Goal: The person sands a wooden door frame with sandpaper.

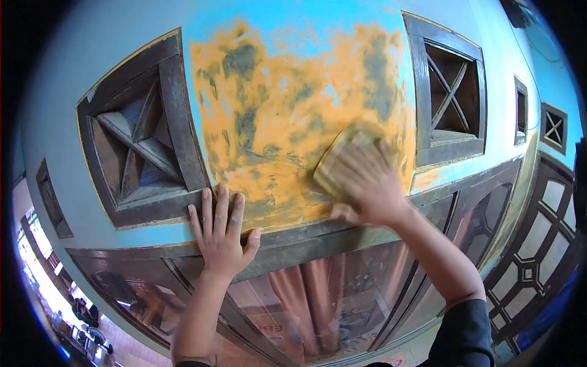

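My right hand lies flat and blurred over a yellowish-brown sheet or pad, pressing it on the wall. Around it spreads an orange patch with dark grey smears and bits of blue showing through. My left hand rests with fingers spread at the lower left of this patch, across the wooden frame's edge, and holds nothing. Whether the right fingers grip the pad's edge is blurred.
Dark wooden vents with crossed slats flank the patch, one at left and one at right. Below runs a wooden window frame with glass and brownish curtains. A panelled door stands at far right.
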The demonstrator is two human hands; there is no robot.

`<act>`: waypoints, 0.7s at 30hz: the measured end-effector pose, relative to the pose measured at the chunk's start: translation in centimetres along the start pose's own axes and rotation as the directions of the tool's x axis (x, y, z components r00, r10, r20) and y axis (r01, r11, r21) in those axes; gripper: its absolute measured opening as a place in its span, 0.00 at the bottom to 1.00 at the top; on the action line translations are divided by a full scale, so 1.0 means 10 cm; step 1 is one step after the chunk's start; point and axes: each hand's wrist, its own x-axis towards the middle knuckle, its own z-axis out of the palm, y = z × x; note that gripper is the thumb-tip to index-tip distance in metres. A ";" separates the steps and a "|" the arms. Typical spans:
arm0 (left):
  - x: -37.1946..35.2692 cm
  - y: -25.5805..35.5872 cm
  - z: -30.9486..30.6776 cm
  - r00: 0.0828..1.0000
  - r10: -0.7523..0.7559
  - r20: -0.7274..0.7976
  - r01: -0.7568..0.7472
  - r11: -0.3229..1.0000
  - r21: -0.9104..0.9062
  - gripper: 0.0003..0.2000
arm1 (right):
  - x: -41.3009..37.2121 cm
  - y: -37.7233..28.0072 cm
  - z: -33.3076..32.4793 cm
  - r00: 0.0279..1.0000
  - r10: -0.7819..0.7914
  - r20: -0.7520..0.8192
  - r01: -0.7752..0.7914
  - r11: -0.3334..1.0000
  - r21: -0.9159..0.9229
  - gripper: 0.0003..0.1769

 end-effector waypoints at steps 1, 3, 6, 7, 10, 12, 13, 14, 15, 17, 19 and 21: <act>-0.03 0.02 0.01 1.000 -0.003 -0.002 0.003 1.000 -0.002 0.32 | -0.09 -0.10 0.06 0.978 -0.193 0.078 0.189 0.980 0.057 0.43; -0.09 0.06 0.04 1.000 0.007 0.007 -0.007 1.000 -0.005 0.33 | -0.15 -0.01 0.05 0.962 -0.259 0.087 0.252 0.964 0.081 0.42; -0.16 0.08 0.07 1.000 0.020 0.016 -0.020 1.000 0.007 0.33 | -0.08 0.28 -0.16 0.998 0.062 0.025 -0.061 0.998 -0.024 0.40; -0.17 0.09 0.09 1.000 0.026 0.015 -0.026 1.000 0.012 0.34 | -0.02 0.39 -0.23 0.971 0.237 -0.022 -0.238 0.968 -0.074 0.39; -0.22 0.21 0.13 0.999 0.044 0.025 -0.044 0.999 -0.020 0.34 | -0.05 0.19 -0.10 0.985 0.172 -0.018 -0.172 0.985 0.004 0.39; -0.25 0.30 0.14 0.990 0.115 0.077 -0.108 0.990 -0.090 0.35 | -0.18 -0.12 0.02 0.973 -0.137 0.184 0.132 0.990 0.039 0.41; -0.25 0.34 0.16 0.984 0.150 0.097 -0.138 0.983 -0.122 0.35 | -0.19 -0.09 0.02 0.965 -0.165 0.202 0.148 0.984 0.095 0.41; -0.23 0.37 0.15 0.979 0.169 0.118 -0.154 0.980 -0.125 0.36 | -0.20 -0.03 -0.03 0.956 -0.195 0.219 0.164 0.975 0.152 0.41; -0.20 0.38 0.12 0.973 0.169 0.156 -0.153 0.982 -0.109 0.36 | -0.20 0.02 -0.10 0.945 -0.225 0.235 0.176 0.961 0.213 0.41; -0.03 0.37 0.01 0.960 0.165 0.228 -0.149 0.985 -0.084 0.36 | -0.06 0.31 -0.24 0.996 0.072 0.053 -0.074 0.997 0.039 0.41; 0.19 0.32 -0.07 0.970 0.145 0.194 -0.135 0.989 -0.062 0.36 | 0.08 0.51 -0.37 0.939 0.300 -0.168 -0.281 0.951 0.127 0.36; 0.44 0.26 -0.16 0.979 0.108 0.170 -0.097 0.993 -0.073 0.35 | 0.12 0.47 -0.43 0.967 0.189 -0.169 -0.176 0.980 0.093 0.30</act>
